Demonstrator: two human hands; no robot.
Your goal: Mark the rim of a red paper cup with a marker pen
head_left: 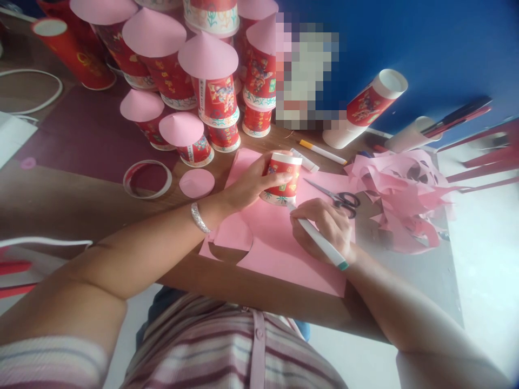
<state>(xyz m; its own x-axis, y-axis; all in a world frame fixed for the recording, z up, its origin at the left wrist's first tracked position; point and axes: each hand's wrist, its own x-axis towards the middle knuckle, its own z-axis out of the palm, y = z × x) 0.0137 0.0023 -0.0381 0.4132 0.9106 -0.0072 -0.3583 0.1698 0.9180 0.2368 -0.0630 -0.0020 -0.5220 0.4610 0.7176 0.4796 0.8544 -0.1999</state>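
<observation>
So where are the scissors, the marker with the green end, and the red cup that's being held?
Scissors (334, 198): head view, where blades meet handles.
Green-ended marker (321, 241): head view, middle of its white barrel.
Held red cup (288, 190): head view, its printed red side.

Left hand (254, 181) curls, thumb (279, 179) stretched forward, nearer than the fingers (271, 155), left forearm (162, 246) slanting back behind them! Right hand (322, 229) pinches near that thumb, right forearm (389, 302) trailing away behind its bent fingers.
</observation>
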